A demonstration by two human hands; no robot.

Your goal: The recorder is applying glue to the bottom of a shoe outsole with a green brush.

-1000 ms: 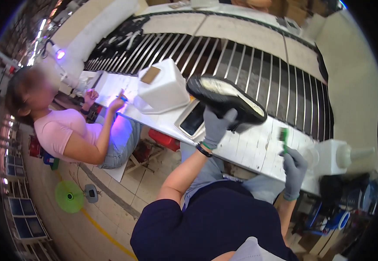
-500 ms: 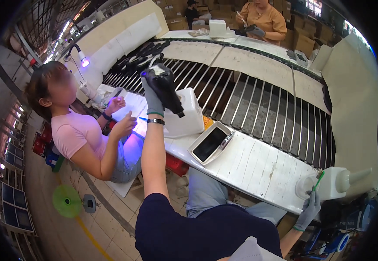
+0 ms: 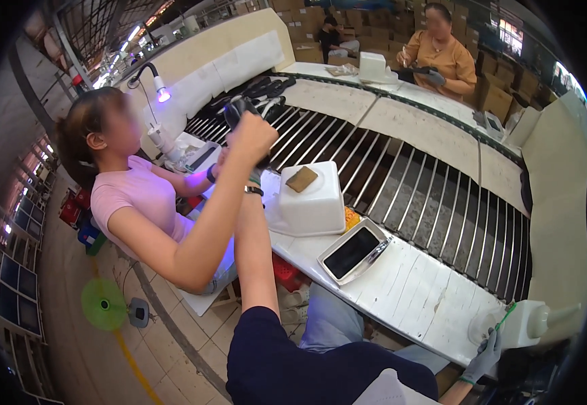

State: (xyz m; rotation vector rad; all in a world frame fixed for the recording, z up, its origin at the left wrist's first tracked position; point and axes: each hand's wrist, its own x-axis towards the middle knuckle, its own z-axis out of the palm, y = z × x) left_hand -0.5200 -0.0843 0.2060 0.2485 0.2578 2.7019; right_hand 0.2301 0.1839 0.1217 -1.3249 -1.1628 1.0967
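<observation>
My left arm reaches out toward a co-worker. At its end is a black shoe (image 3: 238,111), raised off the table, with the co-worker's fist (image 3: 254,138) in front of it. Of my gloved left hand (image 3: 254,181) only the green cuff edge shows by the watch; its fingers are hidden. Down at the right end of the table, my gloved right hand (image 3: 488,354) is closed on a thin green brush (image 3: 509,314), brush end up. It is beside a round translucent cup (image 3: 484,327) and a white plastic jug (image 3: 531,320).
A white plastic container (image 3: 312,209) with a brown sponge (image 3: 301,179) on top stands mid-table. Near it lies a white tray (image 3: 337,275) with a dark inside and a metal tool on its rim. Behind runs a conveyor of metal rods (image 3: 401,182). A lamp (image 3: 162,93) shines at left.
The co-worker's arm has come across in front of my left hand and the black shoe, which now uncovers the white container's top and sponge. The whole view has shifted; my right hand keeps the brush.
</observation>
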